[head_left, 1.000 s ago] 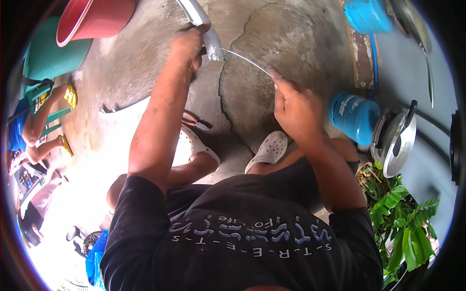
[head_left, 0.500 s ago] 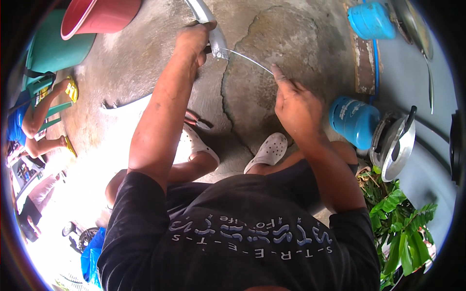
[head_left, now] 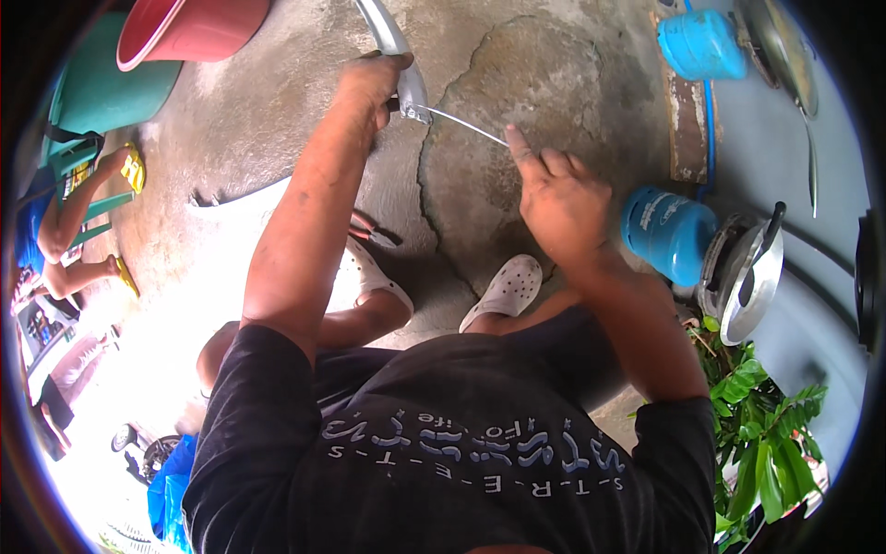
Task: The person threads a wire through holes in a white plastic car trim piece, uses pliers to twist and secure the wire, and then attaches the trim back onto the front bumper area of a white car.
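Observation:
My left hand (head_left: 371,81) is closed around a long, curved silver piece (head_left: 413,90), its lower end turned toward me. My right hand (head_left: 565,198) grips a thin, light-coloured rod (head_left: 469,126), its index finger stretched along it. The far tip of the rod meets the lower end of the silver piece; whether it goes inside cannot be made out. The rod's near end is hidden in my right hand. On the concrete floor below my left forearm lie pliers (head_left: 376,231) with reddish handles, partly covered by the arm.
A whitish curved panel (head_left: 242,201) lies left of my forearm. Red (head_left: 189,28) and green tubs (head_left: 120,92) stand at the far left, near another person's legs (head_left: 69,217). Blue gas cylinders (head_left: 672,231), a pan (head_left: 752,286) and a leafy plant (head_left: 761,434) line the right.
My right hand has shifted slightly left, with the rod tip still at the silver piece's end. That end sits a little lower in view. Both hands keep their hold.

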`<state>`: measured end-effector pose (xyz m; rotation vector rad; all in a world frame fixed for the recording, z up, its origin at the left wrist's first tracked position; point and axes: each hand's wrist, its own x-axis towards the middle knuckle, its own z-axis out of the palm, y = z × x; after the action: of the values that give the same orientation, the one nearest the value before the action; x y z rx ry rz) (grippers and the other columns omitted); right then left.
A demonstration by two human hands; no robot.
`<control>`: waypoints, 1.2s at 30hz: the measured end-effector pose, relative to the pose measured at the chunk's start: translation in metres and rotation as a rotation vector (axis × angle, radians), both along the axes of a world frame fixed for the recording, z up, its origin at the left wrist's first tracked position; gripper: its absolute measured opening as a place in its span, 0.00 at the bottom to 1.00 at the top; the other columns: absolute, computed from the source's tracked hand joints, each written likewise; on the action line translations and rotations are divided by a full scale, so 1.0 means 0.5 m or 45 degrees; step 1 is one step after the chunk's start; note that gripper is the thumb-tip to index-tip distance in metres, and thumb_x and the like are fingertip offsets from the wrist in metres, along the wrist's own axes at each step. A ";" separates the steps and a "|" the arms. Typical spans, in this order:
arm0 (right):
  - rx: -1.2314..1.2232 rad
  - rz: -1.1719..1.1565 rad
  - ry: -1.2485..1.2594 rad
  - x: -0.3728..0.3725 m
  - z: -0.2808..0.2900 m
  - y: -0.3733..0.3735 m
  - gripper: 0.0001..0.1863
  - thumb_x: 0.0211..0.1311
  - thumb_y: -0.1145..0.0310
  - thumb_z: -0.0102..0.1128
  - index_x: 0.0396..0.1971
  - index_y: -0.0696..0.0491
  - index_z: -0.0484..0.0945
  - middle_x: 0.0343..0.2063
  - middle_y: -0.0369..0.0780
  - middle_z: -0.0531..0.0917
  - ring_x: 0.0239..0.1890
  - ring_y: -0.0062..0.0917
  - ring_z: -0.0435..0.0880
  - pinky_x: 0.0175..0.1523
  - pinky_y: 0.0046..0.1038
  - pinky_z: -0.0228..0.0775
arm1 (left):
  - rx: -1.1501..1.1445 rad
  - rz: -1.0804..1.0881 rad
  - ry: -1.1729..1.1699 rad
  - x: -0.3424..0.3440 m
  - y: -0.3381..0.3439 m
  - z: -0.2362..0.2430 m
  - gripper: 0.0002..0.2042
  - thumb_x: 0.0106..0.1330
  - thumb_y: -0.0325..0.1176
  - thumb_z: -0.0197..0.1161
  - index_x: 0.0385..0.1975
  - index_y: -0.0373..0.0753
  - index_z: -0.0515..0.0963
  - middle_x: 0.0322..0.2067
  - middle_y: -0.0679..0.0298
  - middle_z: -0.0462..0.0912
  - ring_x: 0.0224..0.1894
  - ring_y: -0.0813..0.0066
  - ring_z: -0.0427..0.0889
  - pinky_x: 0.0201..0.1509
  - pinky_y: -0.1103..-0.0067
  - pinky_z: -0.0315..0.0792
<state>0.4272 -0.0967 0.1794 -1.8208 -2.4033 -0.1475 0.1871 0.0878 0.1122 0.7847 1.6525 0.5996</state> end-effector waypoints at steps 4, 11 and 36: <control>-0.022 0.024 -0.039 0.024 0.000 0.036 0.33 0.59 0.67 0.67 0.68 0.38 0.80 0.32 0.32 0.82 0.37 0.27 0.86 0.39 0.33 0.84 | -0.012 0.041 -0.145 -0.008 0.001 -0.028 0.21 0.71 0.40 0.70 0.57 0.32 0.81 0.41 0.54 0.87 0.35 0.67 0.85 0.32 0.69 0.76; 0.067 0.121 -0.039 0.027 -0.002 0.050 0.35 0.58 0.67 0.67 0.70 0.37 0.79 0.32 0.31 0.80 0.36 0.27 0.85 0.38 0.31 0.83 | -0.025 0.077 -0.269 -0.013 -0.004 -0.023 0.22 0.72 0.41 0.69 0.54 0.27 0.81 0.40 0.54 0.87 0.34 0.67 0.85 0.32 0.70 0.76; 0.072 0.583 -0.337 0.048 0.134 0.146 0.30 0.64 0.66 0.59 0.68 0.46 0.80 0.32 0.33 0.82 0.36 0.27 0.85 0.39 0.30 0.81 | -0.028 -0.350 0.027 -0.039 0.088 0.116 0.11 0.68 0.37 0.70 0.30 0.34 0.83 0.22 0.63 0.79 0.17 0.74 0.74 0.17 0.73 0.64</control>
<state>0.4514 -0.0235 0.2464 -1.2479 -2.8888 -0.4259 0.1675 0.1320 0.1701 0.9846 1.5337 0.3799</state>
